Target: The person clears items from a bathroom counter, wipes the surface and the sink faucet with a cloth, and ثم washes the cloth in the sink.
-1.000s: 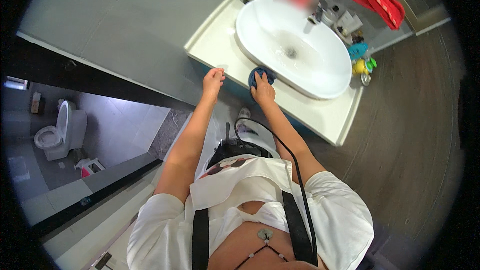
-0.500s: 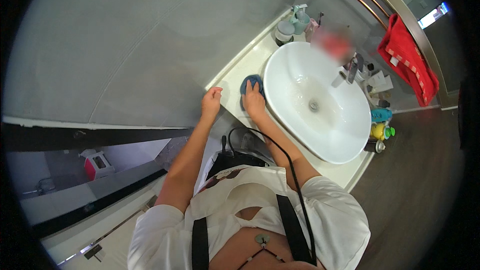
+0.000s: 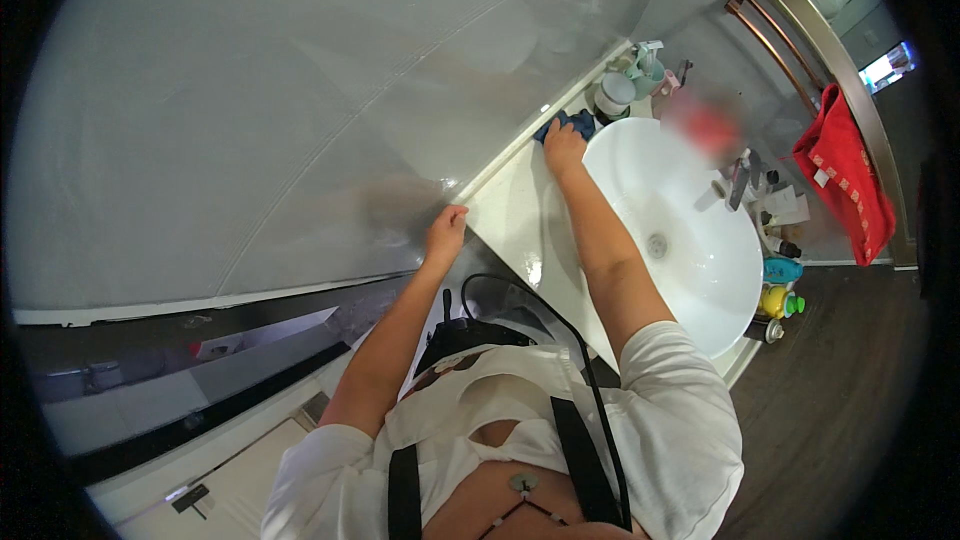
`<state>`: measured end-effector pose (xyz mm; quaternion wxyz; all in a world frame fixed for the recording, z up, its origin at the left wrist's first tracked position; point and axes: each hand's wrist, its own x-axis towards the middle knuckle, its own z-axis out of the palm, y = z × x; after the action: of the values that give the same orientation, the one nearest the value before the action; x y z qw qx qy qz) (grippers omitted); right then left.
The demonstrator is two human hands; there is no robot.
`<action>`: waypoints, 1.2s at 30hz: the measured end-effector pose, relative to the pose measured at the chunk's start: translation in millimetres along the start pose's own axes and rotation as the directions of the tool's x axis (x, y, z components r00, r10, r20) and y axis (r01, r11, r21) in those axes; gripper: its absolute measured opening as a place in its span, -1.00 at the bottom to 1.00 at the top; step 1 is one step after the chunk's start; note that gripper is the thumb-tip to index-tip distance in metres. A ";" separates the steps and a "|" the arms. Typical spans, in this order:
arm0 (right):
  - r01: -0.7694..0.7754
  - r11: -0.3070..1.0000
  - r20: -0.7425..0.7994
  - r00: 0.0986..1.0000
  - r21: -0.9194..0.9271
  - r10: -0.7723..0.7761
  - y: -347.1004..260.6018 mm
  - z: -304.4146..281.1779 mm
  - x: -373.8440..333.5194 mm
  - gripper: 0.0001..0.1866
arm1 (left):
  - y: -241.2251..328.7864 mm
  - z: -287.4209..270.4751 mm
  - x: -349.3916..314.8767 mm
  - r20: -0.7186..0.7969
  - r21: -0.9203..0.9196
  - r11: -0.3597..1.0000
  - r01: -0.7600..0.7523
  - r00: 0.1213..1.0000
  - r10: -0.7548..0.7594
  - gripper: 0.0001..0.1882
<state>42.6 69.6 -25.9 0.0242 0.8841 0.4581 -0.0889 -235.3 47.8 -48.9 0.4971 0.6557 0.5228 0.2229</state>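
My right hand (image 3: 564,148) presses a crumpled dark blue cloth (image 3: 577,123) onto the white countertop (image 3: 515,205), close to the grey wall and left of the basin. Its fingers close on the cloth. Beside the counter's front left corner is my left hand (image 3: 447,233), its fingers curled together and nothing visible in them. The white oval washbasin (image 3: 690,285) stands right of my right forearm, with a drain in its middle. Just beyond the cloth sits a jar with a pale lid (image 3: 617,90).
Behind the jar stand a mint green cup (image 3: 648,73) and other toiletries. A tap (image 3: 740,180) rises at the basin's far right. Bottles, including a yellow one (image 3: 776,301), line the right end. A red towel (image 3: 848,175) hangs by the mirror. A black cable (image 3: 560,315) crosses before me.
My right hand has slid the blue cloth farther along the counter toward the wall and jar. My left hand remains by the counter corner. The view has shifted.
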 end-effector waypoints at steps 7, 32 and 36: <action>0.280 0.955 -0.087 0.958 0.099 -0.271 -48.6 33.3 -110.1 -0.45 | -6.9 -24.6 -3.4 0.046 -0.106 0.991 -0.079 0.995 0.084 -0.80; -0.118 0.967 0.240 0.969 0.226 0.062 215.5 -10.0 -420.6 -0.49 | 61.6 81.3 -23.6 0.302 -0.177 0.980 -0.094 0.942 0.145 -0.80; -0.296 0.949 0.459 0.862 0.106 0.217 255.5 -56.1 -423.3 -0.59 | 98.0 109.4 -39.0 0.305 -0.217 0.958 -0.189 0.919 0.251 -0.80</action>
<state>19.4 -412.4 95.3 0.0626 0.8926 0.3091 -0.3222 -114.7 -29.4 2.3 0.6073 0.6898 0.3323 0.2123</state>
